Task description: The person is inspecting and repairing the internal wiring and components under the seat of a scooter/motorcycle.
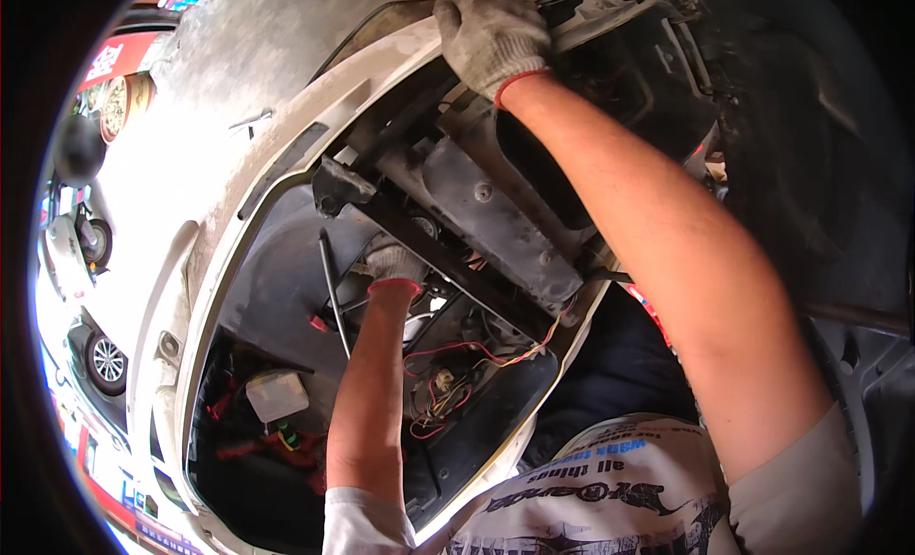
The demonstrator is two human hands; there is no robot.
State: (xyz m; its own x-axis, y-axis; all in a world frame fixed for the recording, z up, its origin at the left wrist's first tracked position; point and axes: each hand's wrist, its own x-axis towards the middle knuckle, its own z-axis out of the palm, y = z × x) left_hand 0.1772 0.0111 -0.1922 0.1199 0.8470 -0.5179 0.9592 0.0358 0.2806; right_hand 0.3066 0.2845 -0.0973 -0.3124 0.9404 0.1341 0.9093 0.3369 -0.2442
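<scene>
My left hand (396, 261), in a grey knit work glove with a red cuff, reaches down into the dark compartment of a vehicle. Its fingers are hidden among parts beside a black crossbar (434, 255), so their grip does not show. My right hand (491, 40), gloved the same way, is closed over the far pale body edge (381, 78) of the vehicle, near the top of the view. A dirty dark metal panel (496, 212) with bolts lies between my two arms. Red and yellow wires (477, 350) run loose right of my left forearm.
A thin dark rod (334, 288) stands left of my left forearm. Low in the compartment are a pale box-shaped piece (277, 396) and red items (295, 450). The pale body rim curves around the left side. Beyond it, a parked car (100, 359) and a scooter (71, 250) stand outside.
</scene>
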